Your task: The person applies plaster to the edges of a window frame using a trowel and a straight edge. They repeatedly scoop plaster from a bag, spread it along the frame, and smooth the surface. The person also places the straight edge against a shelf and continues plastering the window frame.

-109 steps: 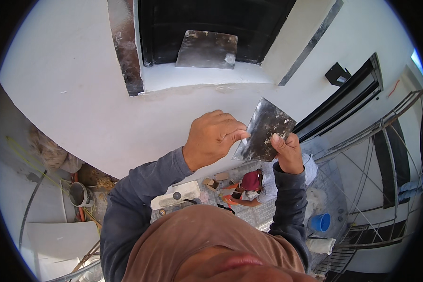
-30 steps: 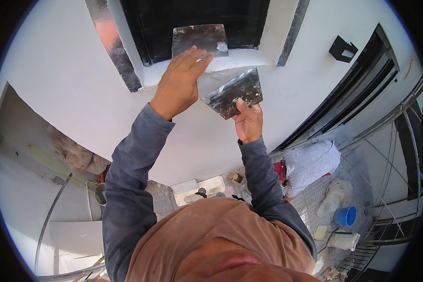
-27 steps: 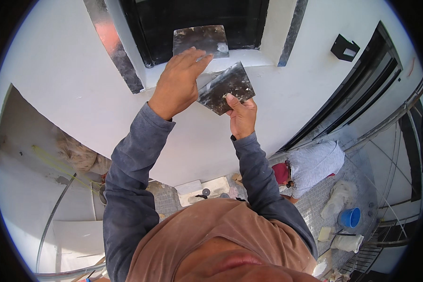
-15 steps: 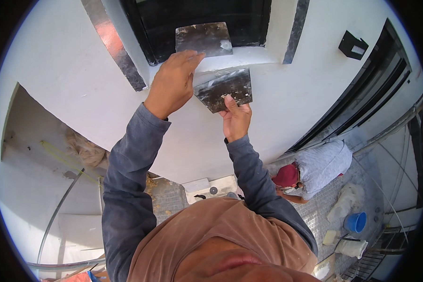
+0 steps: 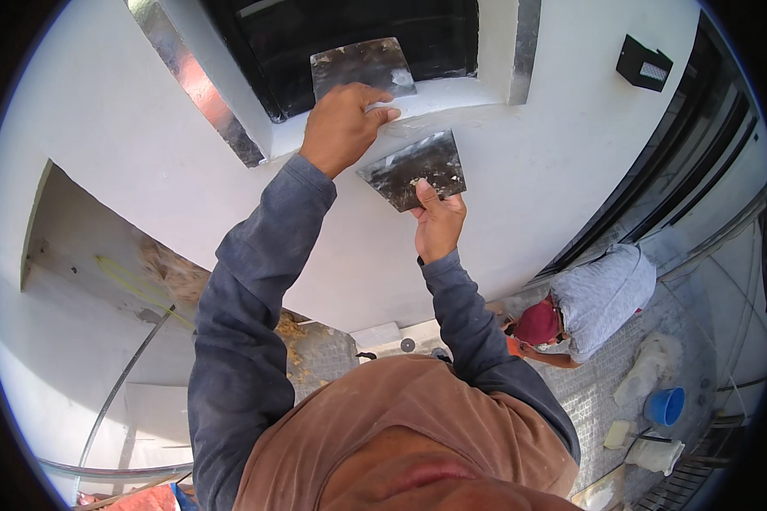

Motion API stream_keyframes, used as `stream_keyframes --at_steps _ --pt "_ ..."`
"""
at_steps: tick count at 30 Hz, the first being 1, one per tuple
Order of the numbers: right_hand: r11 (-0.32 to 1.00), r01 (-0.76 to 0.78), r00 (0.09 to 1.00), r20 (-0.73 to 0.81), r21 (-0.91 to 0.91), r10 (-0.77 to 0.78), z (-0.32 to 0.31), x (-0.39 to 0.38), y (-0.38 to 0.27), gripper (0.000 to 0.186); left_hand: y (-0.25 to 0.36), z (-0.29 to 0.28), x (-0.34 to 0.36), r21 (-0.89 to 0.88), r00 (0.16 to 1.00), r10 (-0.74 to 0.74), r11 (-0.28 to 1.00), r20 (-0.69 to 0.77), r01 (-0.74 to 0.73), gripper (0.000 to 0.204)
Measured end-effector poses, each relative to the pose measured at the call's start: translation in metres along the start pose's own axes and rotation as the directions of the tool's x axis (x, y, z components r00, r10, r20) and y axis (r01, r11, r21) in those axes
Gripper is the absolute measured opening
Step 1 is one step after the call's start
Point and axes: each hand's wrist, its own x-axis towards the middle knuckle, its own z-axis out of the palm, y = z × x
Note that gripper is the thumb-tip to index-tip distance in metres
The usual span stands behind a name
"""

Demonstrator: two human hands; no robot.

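Note:
My right hand [image 5: 439, 223] grips a dark, putty-smeared scraper blade [image 5: 422, 166], a flat trapezoid plate, with its thumb on the face and its fingers underneath. The blade is held out in front of the white wall, below the window sill [image 5: 460, 90]. My left hand [image 5: 347, 126] is at the sill's edge, its thumb and index finger stretched out and apart, with nothing visible between them. Behind it a second dark plate of similar shape [image 5: 362, 66] stands on the sill against the black window; my left hand covers its lower corner. I cannot tell whether the hand touches the sill.
A black wall lamp [image 5: 643, 64] juts from the wall at upper right. Far below on the right, a person in a red cap [image 5: 539, 324] bends over the paved floor. Near that person are a blue bucket [image 5: 664, 406] and a crumpled pale sheet [image 5: 649, 368]. A dark pole [image 5: 126, 375] leans at left.
My left hand has moved to the right along the sill, and its thumb and index finger now show apart. My right hand with the scraper blade has shifted slightly right and down.

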Motion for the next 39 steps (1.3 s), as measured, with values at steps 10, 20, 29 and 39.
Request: stream_keyframes --at_steps 10,20,29,39 --pt "0.986 0.161 0.983 0.080 0.032 -0.163 0.009 0.030 -0.013 0.034 -0.001 -0.016 -0.019 0.053 0.954 0.285 0.955 0.096 -0.291 0.025" --pt "0.993 0.113 0.993 0.018 0.025 -0.113 0.002 0.058 -0.018 0.035 -0.003 -0.001 -0.038 0.198 0.931 0.365 0.911 0.014 -0.360 0.043" --pt "0.985 0.077 0.996 0.048 -0.154 -0.071 0.009 0.051 -0.020 0.032 -0.005 0.003 -0.041 0.230 0.920 0.391 0.898 -0.032 -0.374 0.045" --pt "0.978 0.075 0.981 0.191 -0.196 -0.037 0.005 0.044 -0.013 0.029 -0.008 0.003 -0.041 0.132 0.942 0.335 0.935 -0.026 -0.329 0.040"
